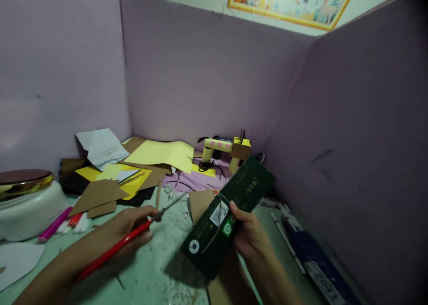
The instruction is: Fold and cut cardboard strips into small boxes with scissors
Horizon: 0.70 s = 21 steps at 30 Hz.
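"Box (249, 182) tilted above the desk (150, 274), right of the middle: why?"

"The right hand (249, 233) grips its edge, thumb on top, likely to steady it with the label (214, 216) in view."

"And the left hand (132, 220)?"

"Its grip is narrow, holding the red tool (113, 251); the tip points far and right, probably angled for access, apart from the box."

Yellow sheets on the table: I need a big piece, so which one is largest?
The pale yellow sheet near the back wall, between the white paper and the spotted yellow figure; it spreads wider than the other yellow pieces.
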{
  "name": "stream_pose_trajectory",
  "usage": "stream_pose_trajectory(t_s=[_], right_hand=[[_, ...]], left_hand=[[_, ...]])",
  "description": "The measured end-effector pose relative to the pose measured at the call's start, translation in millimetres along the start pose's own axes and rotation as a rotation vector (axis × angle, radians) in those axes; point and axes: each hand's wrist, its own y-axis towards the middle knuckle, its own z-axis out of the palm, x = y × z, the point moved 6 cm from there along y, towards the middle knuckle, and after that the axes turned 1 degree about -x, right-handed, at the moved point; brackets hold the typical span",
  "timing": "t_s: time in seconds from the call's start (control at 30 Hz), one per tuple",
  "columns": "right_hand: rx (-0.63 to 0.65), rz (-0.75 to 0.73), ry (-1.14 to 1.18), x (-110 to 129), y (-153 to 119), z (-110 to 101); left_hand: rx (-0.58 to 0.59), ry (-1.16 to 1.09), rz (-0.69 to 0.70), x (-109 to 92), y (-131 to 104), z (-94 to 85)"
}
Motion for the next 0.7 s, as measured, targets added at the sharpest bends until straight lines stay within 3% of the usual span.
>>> stream_pose_trajectory(t_s=[0.13, 0.27, 0.4, 0.43, 0.57, 0.63, 0.7], right_hand=[[0.033, 0.047, -0.011, -8, -6, 6], [0.082, 0.060, -0.082, -27, -15, 10], [0.159, 0.089, -0.137, -38, -20, 13], [0.187, 0.088, -0.136, -37, -21, 14], [0.257, 0.067, -0.134, -33, -25, 21], [0.267, 0.060, -0.138, -32, -26, 23], [0.259, 0.056, -0.146, -33, -26, 22]], left_hand=[[-0.033, 0.522, -0.225, 28, 6, -4.8], [-0.016, 0.613, -0.320, 35, 8, -6.0], [-0.184, 0.397, -0.301, 10, 8, -8.1], [-0.181, 0.313, -0.280, 2, 10, -3.1], [-0.033, -0.471, -0.284, -19, 21, 34.3], [-0.057, -0.666, -0.303, -22, 25, 43.8], [-0.100, -0.722, -0.310, -22, 28, 46.5]])
